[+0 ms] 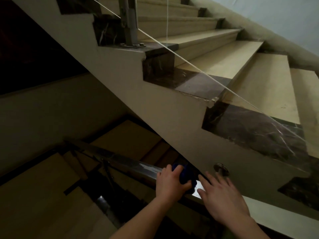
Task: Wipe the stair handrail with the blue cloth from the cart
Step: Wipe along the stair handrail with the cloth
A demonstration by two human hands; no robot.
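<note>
The metal stair handrail [120, 161] runs from the lower right up toward the left over a dark stairwell. My left hand [170, 181] grips a bunched blue cloth [187, 175] and holds it down on the rail. Close to the right of the cloth, my right hand [222, 197] lies over the rail with its fingers spread and straight, holding nothing. A dull, streaked patch shows on the rail just left of my left hand.
The upper flight's pale side wall [155, 109] rises close behind the rail, with beige treads [259, 80] and dark marble ends. A round metal bracket [221, 169] sticks out of that wall near my right hand. A post [129, 23] stands above. Lower steps [43, 195] lie below left.
</note>
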